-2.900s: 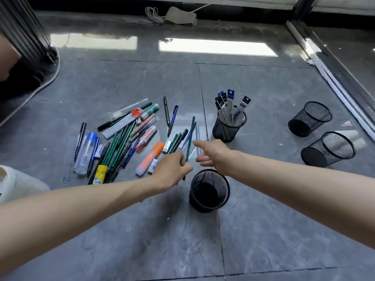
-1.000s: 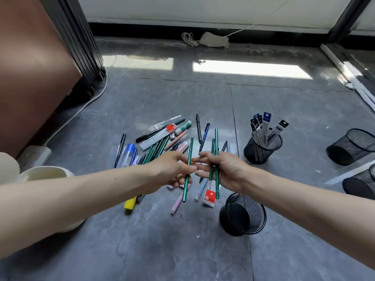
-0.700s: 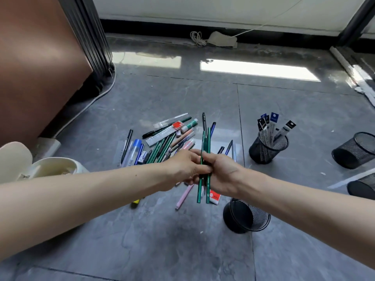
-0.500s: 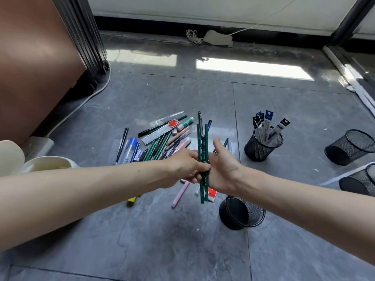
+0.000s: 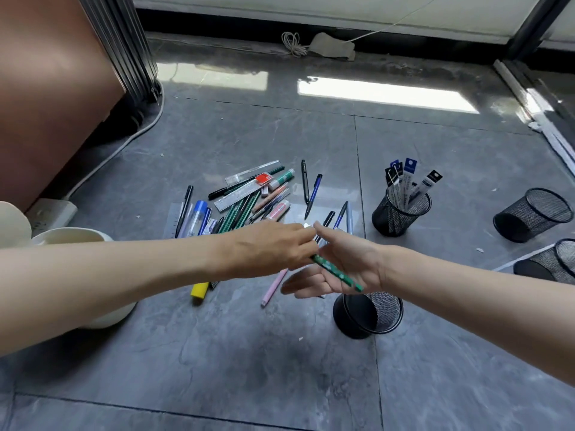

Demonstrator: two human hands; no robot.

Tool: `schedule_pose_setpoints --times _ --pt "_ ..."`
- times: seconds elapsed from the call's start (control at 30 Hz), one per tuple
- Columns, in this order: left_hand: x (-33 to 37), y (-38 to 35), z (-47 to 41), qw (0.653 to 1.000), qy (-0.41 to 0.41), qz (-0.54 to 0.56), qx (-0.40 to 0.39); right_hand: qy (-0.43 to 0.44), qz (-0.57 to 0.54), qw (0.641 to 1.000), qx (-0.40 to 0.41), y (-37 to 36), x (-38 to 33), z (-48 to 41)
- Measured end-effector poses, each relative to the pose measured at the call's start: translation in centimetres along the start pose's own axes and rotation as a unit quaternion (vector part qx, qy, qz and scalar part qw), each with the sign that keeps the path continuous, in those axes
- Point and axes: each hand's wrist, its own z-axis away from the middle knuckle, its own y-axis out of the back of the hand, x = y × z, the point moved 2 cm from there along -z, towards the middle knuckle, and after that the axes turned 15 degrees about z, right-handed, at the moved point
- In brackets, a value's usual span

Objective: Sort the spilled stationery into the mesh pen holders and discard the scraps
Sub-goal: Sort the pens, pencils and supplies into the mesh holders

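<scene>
Head view: left grip (image 5: 273, 247), fingers pinched together on the upper end of the green pencils (image 5: 339, 275). Pencils lie across the palm of the right grip (image 5: 350, 259), fingers apart. Mesh pen holder (image 5: 368, 317) just below right grip; stationery pile (image 5: 249, 206) beyond both.

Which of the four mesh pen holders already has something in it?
The pen holder beyond the right hand, with blue and black packets sticking up out of it; the other three show nothing inside.
</scene>
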Motion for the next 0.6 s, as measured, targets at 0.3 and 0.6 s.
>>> schedule_pose_setpoints --times 0.3,0.6 --pt "1.0 -0.9 -0.3 0.996 -0.079 0.005 0.03 -0.027 0.044 0.994 0.094 -1.3 0.4 -0.8" --pt "-5.8 -5.1 5.7 0.937 0.345 0.057 -0.024 0.048 0.13 0.969 0.202 1.3 0.3 -0.9"
